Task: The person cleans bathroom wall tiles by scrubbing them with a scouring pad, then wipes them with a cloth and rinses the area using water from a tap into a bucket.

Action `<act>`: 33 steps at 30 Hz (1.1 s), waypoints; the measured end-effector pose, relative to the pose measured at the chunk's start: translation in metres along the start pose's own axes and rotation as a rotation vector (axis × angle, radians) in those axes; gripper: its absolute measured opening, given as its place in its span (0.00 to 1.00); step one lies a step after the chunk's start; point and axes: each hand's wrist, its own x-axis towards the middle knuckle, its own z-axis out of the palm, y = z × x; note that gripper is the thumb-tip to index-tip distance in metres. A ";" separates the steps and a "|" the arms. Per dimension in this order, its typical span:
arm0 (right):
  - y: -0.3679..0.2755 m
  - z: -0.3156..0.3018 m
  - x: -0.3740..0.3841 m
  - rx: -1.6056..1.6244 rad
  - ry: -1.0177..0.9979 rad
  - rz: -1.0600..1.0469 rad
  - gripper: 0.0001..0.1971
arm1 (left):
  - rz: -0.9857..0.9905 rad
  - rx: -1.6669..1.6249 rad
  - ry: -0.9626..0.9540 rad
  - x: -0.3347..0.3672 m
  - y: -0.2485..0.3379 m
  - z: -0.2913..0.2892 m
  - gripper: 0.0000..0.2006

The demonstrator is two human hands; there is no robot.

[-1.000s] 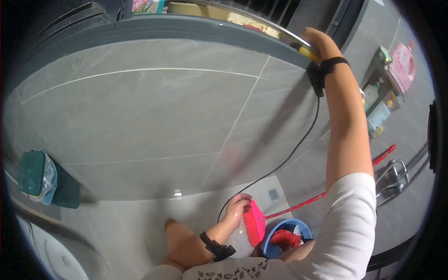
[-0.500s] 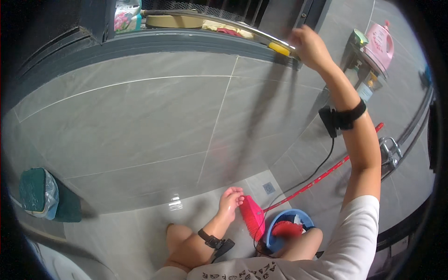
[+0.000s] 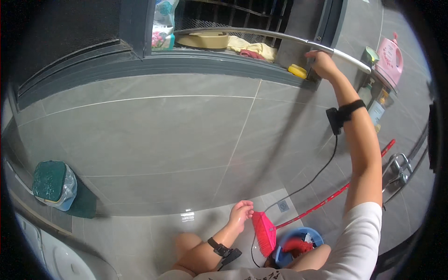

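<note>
Seemingly, the right hand point(image 3: 323, 64) was handling the silver rod point(image 3: 280, 34), its grip's closure unclear. Shifting the rod called for steadiness; the left hand point(image 3: 240, 214) hung loosely unclenched.

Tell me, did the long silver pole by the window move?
Yes, up and to the right, judged against the dark window frame: the silver pole now passes above the yellow thing, and its white end sticks out past the frame.
</note>
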 end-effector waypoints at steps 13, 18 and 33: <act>-0.083 0.008 0.030 -0.450 -0.502 0.040 0.15 | 0.027 0.006 0.002 -0.002 0.016 -0.001 0.06; -0.099 -0.014 0.003 0.308 -0.226 0.237 0.17 | 0.057 -0.009 -0.005 -0.006 0.018 -0.002 0.06; -0.039 0.118 -0.295 1.681 0.083 1.013 0.18 | 0.107 -0.070 -0.087 -0.008 0.029 -0.001 0.17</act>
